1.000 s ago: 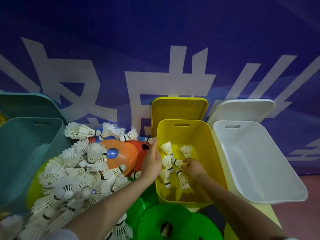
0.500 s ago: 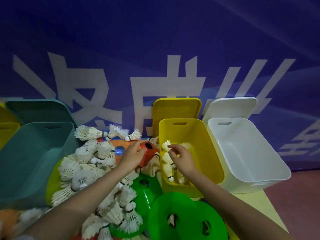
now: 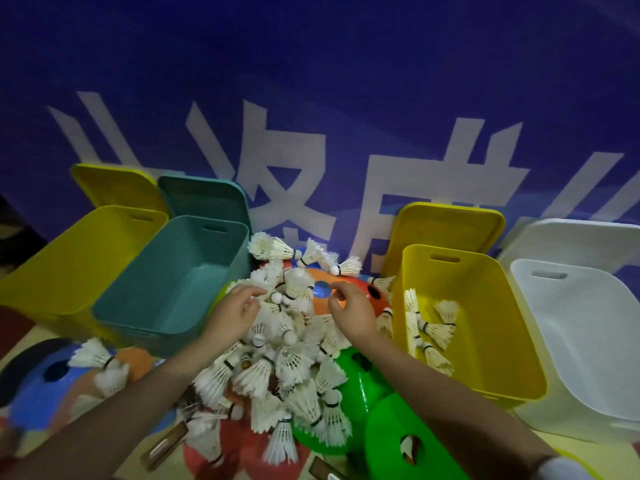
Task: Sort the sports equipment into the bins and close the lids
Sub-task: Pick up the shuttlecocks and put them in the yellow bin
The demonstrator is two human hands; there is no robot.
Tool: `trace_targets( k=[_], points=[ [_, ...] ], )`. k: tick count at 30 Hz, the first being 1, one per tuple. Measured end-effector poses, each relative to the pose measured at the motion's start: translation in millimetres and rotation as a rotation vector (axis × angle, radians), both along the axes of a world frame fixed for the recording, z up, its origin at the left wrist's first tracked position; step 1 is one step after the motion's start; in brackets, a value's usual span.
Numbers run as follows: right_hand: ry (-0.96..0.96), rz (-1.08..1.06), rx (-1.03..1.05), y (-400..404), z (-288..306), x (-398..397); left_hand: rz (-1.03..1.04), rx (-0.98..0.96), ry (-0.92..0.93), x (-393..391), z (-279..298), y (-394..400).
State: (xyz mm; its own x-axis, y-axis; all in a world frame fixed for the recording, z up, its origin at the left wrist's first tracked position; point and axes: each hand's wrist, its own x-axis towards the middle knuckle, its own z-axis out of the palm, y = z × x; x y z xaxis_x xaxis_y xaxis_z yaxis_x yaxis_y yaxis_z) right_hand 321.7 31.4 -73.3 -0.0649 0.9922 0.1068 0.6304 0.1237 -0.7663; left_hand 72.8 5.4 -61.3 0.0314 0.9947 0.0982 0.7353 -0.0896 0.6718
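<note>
A heap of white shuttlecocks lies on flat marker discs between the bins. My left hand rests on the heap's upper left side, fingers spread over the feathers. My right hand hovers over the orange disc at the top of the heap, fingers loosely curled and holding nothing. To the right, the open yellow bin holds several shuttlecocks. Its lid leans upright behind it.
A teal bin and another yellow bin stand open on the left. A white bin is at the far right. Lids lean on the blue banner. Green discs lie near me. A blue disc is at left.
My right hand has come out of the right yellow bin and moved left onto the heap. My left hand has shifted left over the shuttlecocks. The view has swung left.
</note>
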Motion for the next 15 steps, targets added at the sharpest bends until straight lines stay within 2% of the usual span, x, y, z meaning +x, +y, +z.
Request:
trace_targets(
  k=[4,7,11,15],
  points=[
    [0.02,-0.019,-0.23,29,-9,-39,-0.166,-0.076,0.094,-33,-5,-20],
    [0.099,-0.093,-0.354,45,-15,-65,-0.256,-0.097,0.258,-36,-5,-28],
    [0.033,-0.195,-0.364,61,-24,-89,-0.303,-0.116,0.438,-25,-12,-26],
    [-0.051,-0.255,-0.277,62,-28,-96,-0.302,-0.087,0.383,-17,-22,-20]
  ],
)
